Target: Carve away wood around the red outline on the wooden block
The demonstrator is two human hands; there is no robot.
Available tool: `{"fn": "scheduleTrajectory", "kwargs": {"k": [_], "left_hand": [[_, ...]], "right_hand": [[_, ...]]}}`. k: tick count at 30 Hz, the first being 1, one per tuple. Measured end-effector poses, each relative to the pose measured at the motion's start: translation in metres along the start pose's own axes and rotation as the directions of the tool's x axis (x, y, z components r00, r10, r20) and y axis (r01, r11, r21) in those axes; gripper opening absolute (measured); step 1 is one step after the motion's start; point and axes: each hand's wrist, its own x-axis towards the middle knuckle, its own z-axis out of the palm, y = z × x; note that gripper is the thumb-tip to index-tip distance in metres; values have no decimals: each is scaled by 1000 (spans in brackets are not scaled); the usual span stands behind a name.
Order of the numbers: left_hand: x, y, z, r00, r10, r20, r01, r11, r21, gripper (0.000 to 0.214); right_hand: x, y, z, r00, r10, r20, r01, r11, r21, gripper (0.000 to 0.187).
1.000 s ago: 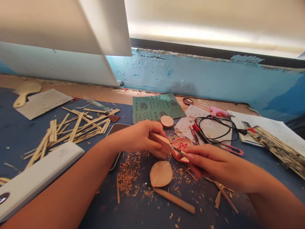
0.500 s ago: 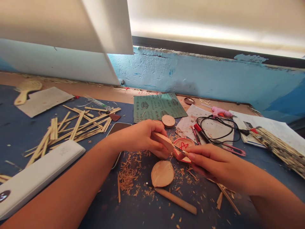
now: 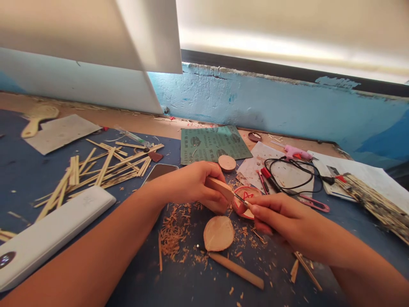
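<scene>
My left hand [image 3: 194, 185] is closed round a small pale wooden piece [image 3: 220, 186] held just above the dark blue tabletop [image 3: 28, 175]. My right hand [image 3: 275, 213] pinches a thin metal blade [image 3: 239, 199] whose tip touches the edge of that piece. Directly below them lie a leaf-shaped wooden cutout [image 3: 218, 233], a wooden stick [image 3: 235, 270] and a scatter of wood shavings [image 3: 174, 230]. A round disc with a red star [image 3: 246, 194] lies partly hidden behind my right fingers.
Bamboo strips [image 3: 105, 164] lie at left beside a white case [image 3: 47, 236] and a phone [image 3: 158, 170]. Green sandpaper [image 3: 212, 143], a wooden disc [image 3: 226, 163], a pink glue gun [image 3: 295, 152] with black cord, pink snips [image 3: 311, 203] and a paper stack [image 3: 373, 198] sit behind and right.
The blade and my right hand have shifted slightly left and up along the wooden piece. My left hand holds the piece almost still.
</scene>
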Motion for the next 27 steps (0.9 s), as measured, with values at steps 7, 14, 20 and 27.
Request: {"fn": "scheduleTrajectory", "kwargs": {"k": [7,14,20,27], "left_hand": [[0,2,2,998,53,-40,-48,992,112,25],[1,2,-1,997,61,-39,-55,990,128,31],[-1,3,1,997,56,-56,-47,988,149,27],[0,0,0,997,56,-43,-48,986,160,26]], "right_hand": [[-4,5,6,974,-190,-122,152,952,-265,30],[2,4,2,975,187,123,-221,894,391,42],[-4,6,8,973,-179,-149,141,962,-236,31],[3,3,6,988,138,68,-154,920,360,28]]}}
